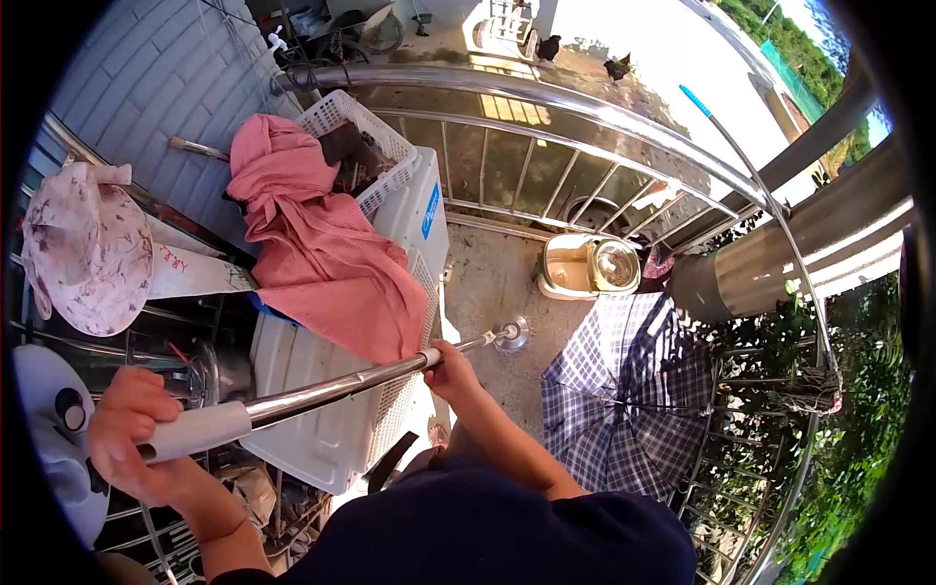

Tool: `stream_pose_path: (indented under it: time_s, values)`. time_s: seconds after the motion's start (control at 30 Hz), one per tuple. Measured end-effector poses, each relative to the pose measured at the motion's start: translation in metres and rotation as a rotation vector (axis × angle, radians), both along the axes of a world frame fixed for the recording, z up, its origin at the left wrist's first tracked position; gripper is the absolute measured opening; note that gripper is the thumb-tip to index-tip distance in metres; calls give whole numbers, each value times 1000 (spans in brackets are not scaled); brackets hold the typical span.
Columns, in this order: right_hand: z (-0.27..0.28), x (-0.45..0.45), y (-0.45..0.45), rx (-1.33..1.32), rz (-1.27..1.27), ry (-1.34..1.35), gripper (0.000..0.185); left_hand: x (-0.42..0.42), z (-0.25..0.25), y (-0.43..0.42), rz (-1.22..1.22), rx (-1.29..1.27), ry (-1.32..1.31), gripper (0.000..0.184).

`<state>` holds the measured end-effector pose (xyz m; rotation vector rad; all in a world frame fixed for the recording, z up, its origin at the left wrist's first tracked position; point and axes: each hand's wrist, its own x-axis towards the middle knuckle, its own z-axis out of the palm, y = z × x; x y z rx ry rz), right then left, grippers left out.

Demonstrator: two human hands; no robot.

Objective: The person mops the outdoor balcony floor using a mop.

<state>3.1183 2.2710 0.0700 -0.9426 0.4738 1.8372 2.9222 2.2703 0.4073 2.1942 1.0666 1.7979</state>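
A long metal mop handle (341, 388) slants across the view from lower left to the middle. My left hand (127, 429) is closed round its white grip (200, 429) at the near end. Further along, my right hand (448, 370) grips the pole by a white collar (429, 357). At the far end sits a small round disc (510, 333), close above the concrete floor; whether it touches cannot be seen. The pole passes over a white plastic box (302, 429), partly covered by a pink cloth (322, 244).
An open checked umbrella (624, 390) lies at the right, below a mop bucket (590, 263). Metal railings (585, 112) curve round the balcony. A white basket (385, 141) stands on the box; a floral hat (88, 244) hangs left.
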Motion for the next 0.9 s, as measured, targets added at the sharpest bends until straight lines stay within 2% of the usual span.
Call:
stream_pose_path:
  time_s: [0.07,0.17,0.23,0.27,0.33,0.37,0.4,0.47,0.53,0.63,0.7,0.73,0.8,0.87,0.9]
  values:
    - [-13,1,39,74,36,-100,17,17,-13,-13,12,65,32,28]
    - [-35,14,103,137,58,-265,20,53,-42,-4,-34,-81,241,19]
    - [-60,29,150,183,14,-78,21,85,-75,32,-10,-110,413,5]
    - [-69,36,175,119,-75,-27,24,104,-93,58,-11,-159,342,5]
    - [-100,67,211,162,108,-110,27,126,-116,100,51,-130,257,4]
    - [-99,72,222,217,95,-110,26,133,-114,118,78,-83,202,6]
    - [-90,78,225,162,66,-57,26,137,-105,131,103,-133,219,8]
    - [-90,83,215,202,-94,-94,26,136,-93,145,145,-176,224,12]
    - [-76,81,185,174,-188,-33,26,125,-82,155,30,-317,196,26]
    - [-65,64,142,158,-146,9,23,86,-71,147,14,-373,35,26]
    - [-25,54,119,116,-60,90,21,67,-38,131,12,-257,131,29]
    - [-12,49,108,92,-25,159,21,59,-25,122,-12,-233,96,29]
    - [10,48,102,114,-32,141,20,53,-4,101,-33,-140,147,32]
    - [14,55,105,126,-42,126,20,61,-2,84,-126,-139,98,35]
    - [13,65,112,149,-70,114,20,73,-7,86,-188,-87,164,35]
